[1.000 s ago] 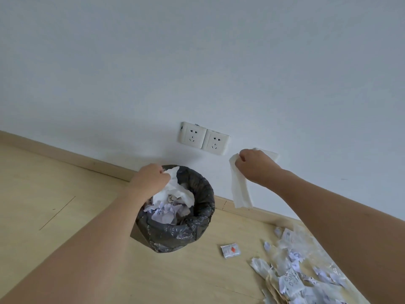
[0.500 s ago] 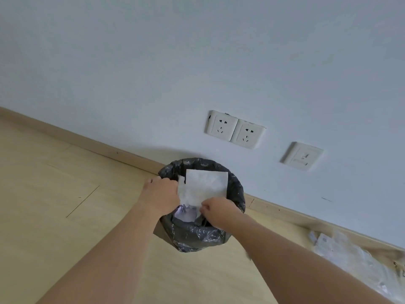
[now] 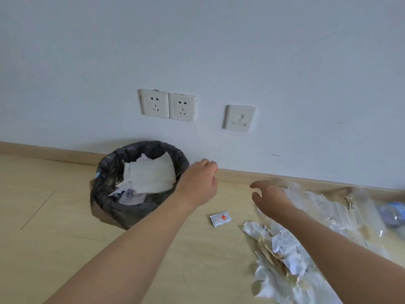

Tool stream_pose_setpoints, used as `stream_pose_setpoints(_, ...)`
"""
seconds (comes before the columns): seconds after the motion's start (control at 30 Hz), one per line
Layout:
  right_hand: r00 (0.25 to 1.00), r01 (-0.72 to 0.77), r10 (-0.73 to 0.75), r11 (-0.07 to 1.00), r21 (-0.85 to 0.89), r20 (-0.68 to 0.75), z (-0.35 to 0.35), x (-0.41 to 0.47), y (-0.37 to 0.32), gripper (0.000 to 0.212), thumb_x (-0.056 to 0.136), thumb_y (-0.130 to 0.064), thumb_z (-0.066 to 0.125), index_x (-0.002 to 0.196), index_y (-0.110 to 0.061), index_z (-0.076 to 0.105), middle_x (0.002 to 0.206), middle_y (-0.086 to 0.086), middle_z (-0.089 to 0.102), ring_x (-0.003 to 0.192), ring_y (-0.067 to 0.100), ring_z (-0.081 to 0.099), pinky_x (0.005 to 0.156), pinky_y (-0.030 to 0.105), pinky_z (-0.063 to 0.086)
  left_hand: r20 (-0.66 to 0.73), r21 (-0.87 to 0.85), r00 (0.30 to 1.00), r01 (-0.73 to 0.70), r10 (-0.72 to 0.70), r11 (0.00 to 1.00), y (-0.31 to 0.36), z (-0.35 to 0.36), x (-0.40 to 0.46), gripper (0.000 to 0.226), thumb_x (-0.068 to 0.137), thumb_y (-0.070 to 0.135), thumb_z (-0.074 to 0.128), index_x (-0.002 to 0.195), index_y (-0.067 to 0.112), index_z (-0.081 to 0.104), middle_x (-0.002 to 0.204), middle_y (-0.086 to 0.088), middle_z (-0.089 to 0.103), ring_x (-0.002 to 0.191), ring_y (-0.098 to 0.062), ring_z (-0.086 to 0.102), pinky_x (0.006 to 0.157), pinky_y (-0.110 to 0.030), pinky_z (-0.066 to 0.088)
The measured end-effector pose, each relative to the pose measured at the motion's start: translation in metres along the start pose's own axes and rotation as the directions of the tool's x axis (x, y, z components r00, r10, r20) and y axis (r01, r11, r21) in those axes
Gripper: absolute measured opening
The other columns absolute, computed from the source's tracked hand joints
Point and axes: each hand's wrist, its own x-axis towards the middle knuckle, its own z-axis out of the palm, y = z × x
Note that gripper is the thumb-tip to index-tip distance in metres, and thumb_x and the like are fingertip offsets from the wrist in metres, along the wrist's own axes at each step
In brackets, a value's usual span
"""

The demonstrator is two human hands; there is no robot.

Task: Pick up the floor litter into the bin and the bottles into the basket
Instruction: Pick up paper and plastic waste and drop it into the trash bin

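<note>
A small bin (image 3: 109,172) lined with a black bag stands on the floor against the wall. White tissue paper (image 3: 151,174) lies on top of the litter inside it. My left hand (image 3: 198,183) hovers just right of the bin's rim, fingers loosely curled and holding nothing. My right hand (image 3: 270,198) is further right, fingers spread and empty, above a heap of torn paper and clear plastic litter (image 3: 282,244). A small white sachet with a red mark (image 3: 220,219) lies on the floor between my arms. A blurred blue-labelled plastic bottle (image 3: 392,213) lies at the far right edge.
The floor is light wood with a wooden skirting board (image 3: 54,153) along the white wall. Two wall sockets (image 3: 167,105) and a third wall plate (image 3: 240,117) sit above the bin. No basket is in view.
Both hands let go of the white tissue, which now lies in the bin. They moved right, away from the bin, the right one out over the litter heap. My view swung right.
</note>
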Motion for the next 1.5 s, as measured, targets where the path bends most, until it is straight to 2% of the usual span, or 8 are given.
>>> stream_pose_setpoints(0.27,0.969,-0.185,0.189,0.982,-0.04,0.157,0.061,-0.02,0.127,0.039,0.093,-0.029,0.047,0.131,-0.026,0.052,0.13,-0.003,0.056,0.116,0.018,0.054,0.095,0.029,0.04,0.585,0.272,0.754,0.167,-0.3,0.948,0.025,0.16,-0.011,0.039,0.091,0.02,0.046,0.13,0.017,0.044,0.13,-0.007,0.046,0.119,-0.029,0.045,0.094,-0.039,0.045)
stream_pose_setpoints(0.43,0.981,-0.132,0.135,0.991,-0.032,0.141,0.091,-0.004,0.148,0.037,0.094,-0.034,0.046,0.129,-0.024,0.054,0.124,-0.002,0.058,0.117,0.02,0.051,0.099,0.033,0.037,0.498,0.56,0.79,0.021,-0.357,0.828,0.018,0.207,-0.022,0.044,0.086,0.02,0.06,0.128,0.015,0.046,0.12,-0.009,0.051,0.104,-0.026,0.056,0.077,-0.034,0.049)
stream_pose_setpoints(0.57,0.982,-0.013,0.035,0.993,-0.115,0.186,0.117,0.012,0.122,0.046,0.092,-0.048,0.046,0.13,-0.022,0.051,0.127,0.0,0.053,0.123,0.023,0.043,0.103,0.036,0.03,0.442,0.562,0.886,-0.148,-0.144,0.814,0.01,0.216,-0.035,0.045,0.034,0.003,0.089,0.072,0.006,0.065,0.06,-0.012,0.053,0.041,-0.026,0.052,0.035,-0.025,0.039)
stream_pose_setpoints(0.77,0.981,0.083,-0.034,0.964,-0.253,0.193,0.148,0.027,0.092,0.025,0.089,-0.02,0.049,0.113,-0.019,0.057,0.115,0.003,0.057,0.114,0.026,0.045,0.1,0.036,0.027,0.429,0.539,0.839,0.06,-0.335,0.84,-0.004,0.202,-0.048,0.046,0.097,0.008,0.037,0.138,0.027,0.036,0.125,0.0,0.051,0.11,-0.022,0.056,0.08,-0.032,0.045)
stream_pose_setpoints(1.03,0.999,-0.046,0.048,0.996,-0.081,0.019,0.104,0.023,0.094,0.026,0.094,-0.021,0.045,0.089,-0.023,0.07,0.087,0.0,0.064,0.092,0.022,0.054,0.082,0.031,0.037,0.429,0.248,0.787,0.369,-0.443,0.896,0.003,0.154,-0.048,0.018,0.088,0.009,0.038,0.079,0.024,0.035,0.087,0.002,0.053,0.078,-0.024,0.051,0.058,-0.029,0.033)
stream_pose_setpoints(1.2,0.988,-0.151,0.155,0.969,0.196,-0.004,0.047,0.007,0.085,0.023,0.096,-0.021,0.049,0.097,-0.014,0.071,0.089,0.001,0.071,0.081,0.021,0.064,0.074,0.03,0.052,0.401,0.136,0.848,0.32,-0.348,0.938,0.023,0.105,-0.032,0.012,0.091,0.012,0.036,0.082,0.018,0.033,0.081,-0.003,0.049,0.07,-0.025,0.043,0.054,-0.03,0.028)
stream_pose_setpoints(1.37,0.979,-0.119,0.167,0.934,0.337,-0.118,-0.018,-0.015,0.05,0.019,0.094,-0.02,0.056,0.091,-0.012,0.074,0.067,-0.009,0.06,0.058,0.008,0.053,0.054,0.021,0.037,0.356,0.069,0.896,0.258,-0.265,0.964,0.043,0.031,-0.026,0.025,0.088,0.008,0.038,0.069,0.024,0.032,0.072,0.003,0.046,0.06,-0.016,0.04,0.049,-0.029,0.026)
stream_pose_setpoints(1.5,0.963,-0.154,0.246,0.836,0.526,-0.109,-0.063,-0.023,0.014,0.016,0.088,-0.021,0.061,0.087,-0.012,0.074,0.078,0.0,0.069,0.064,0.02,0.06,0.055,0.023,0.043,0.298,-0.053,0.911,0.314,-0.285,0.948,0.034,-0.031,-0.021,0.012,0.087,0.015,0.045,0.092,0.015,0.055,0.085,-0.001,0.062,0.072,-0.019,0.063,0.061,-0.03,0.046)
